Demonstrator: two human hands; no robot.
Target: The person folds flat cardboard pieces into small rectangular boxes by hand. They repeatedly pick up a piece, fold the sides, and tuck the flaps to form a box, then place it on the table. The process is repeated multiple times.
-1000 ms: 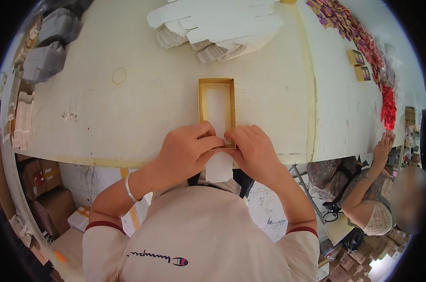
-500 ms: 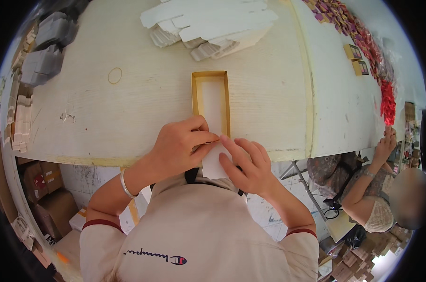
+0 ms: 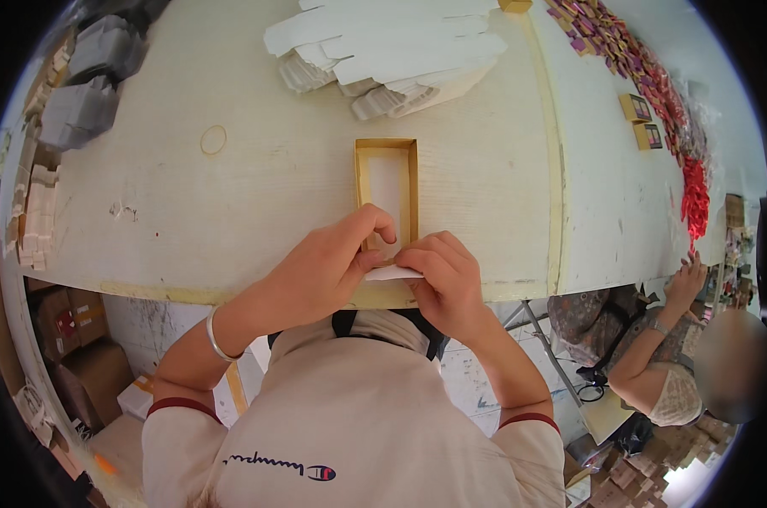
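Here, left hand (image 3: 324, 267) and right hand (image 3: 445, 275) pinch the white card insert (image 3: 393, 273); align it squarely above the open gold-edged box (image 3: 386, 182).

Matt pale wooden table (image 3: 231, 195), gold card box (image 3: 386, 182), white paper piece (image 3: 392, 273), metal bangle (image 3: 212, 334)

An open box tray (image 3: 387, 186) lay on the table (image 3: 231, 212) near its front edge, just beyond both hands. The left hand (image 3: 320, 271) and right hand (image 3: 444, 279) met over the tray's near end, a paper slip (image 3: 393, 273) between them. Behind the tray sat a stack of flat cartons (image 3: 392, 51). A rubber band (image 3: 213, 140) lay to the tray's left.
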